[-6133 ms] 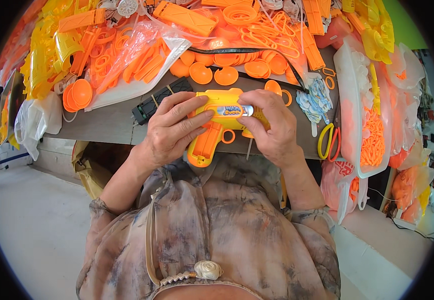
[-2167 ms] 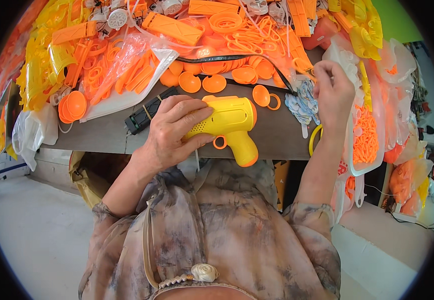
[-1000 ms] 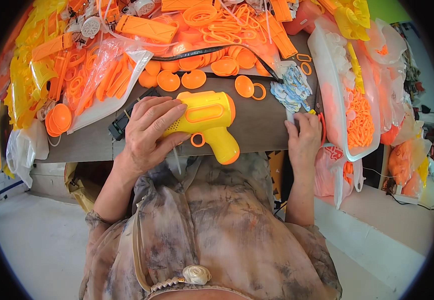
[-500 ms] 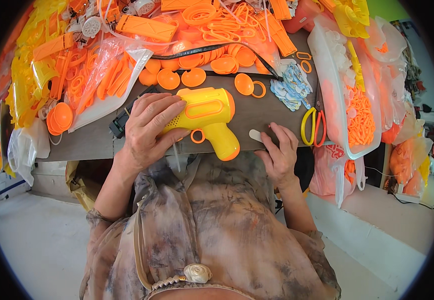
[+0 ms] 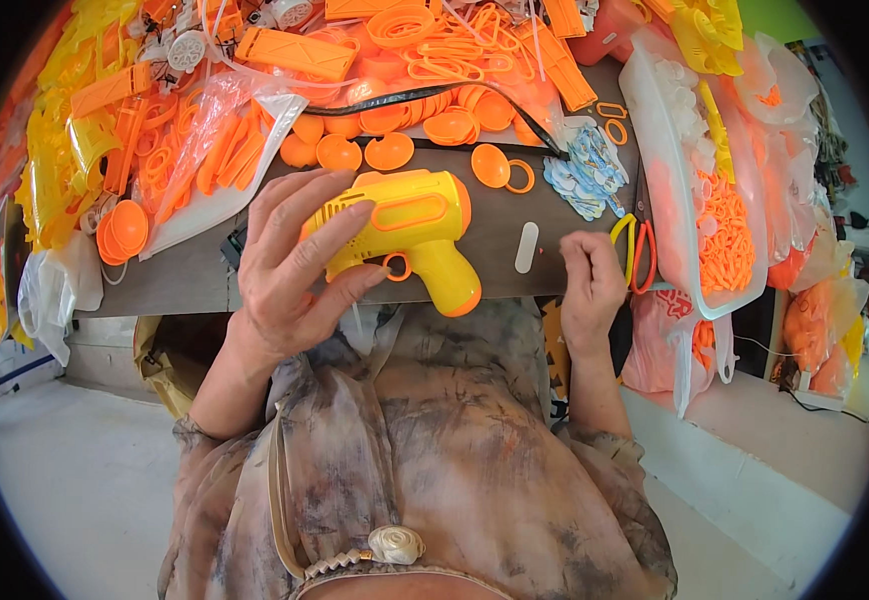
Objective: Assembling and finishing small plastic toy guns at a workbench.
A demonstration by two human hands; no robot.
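A yellow toy gun [image 5: 410,222] with orange trim and an orange trigger lies on its side near the table's front edge. My left hand [image 5: 290,260] is beside its left end, fingers spread, with fingertips and thumb over the body. My right hand [image 5: 593,290] is held at the table edge, its fingers curled and pressed together; whether anything small is in them I cannot make out. Between the gun and this hand lies a white rounded strip [image 5: 527,248], with a tiny red speck beside it.
Yellow-and-red-handled scissors [image 5: 636,255] lie right of my right hand. Blue printed stickers [image 5: 587,172] and orange discs [image 5: 390,152] lie behind the gun. Orange parts are heaped at the back. A clear bin [image 5: 655,190] of small orange pieces stands at right.
My left fingers have spread and loosened around the toy gun. My right hand has moved right, off the white strip, and its fingers have curled in. The strip now lies turned more upright.
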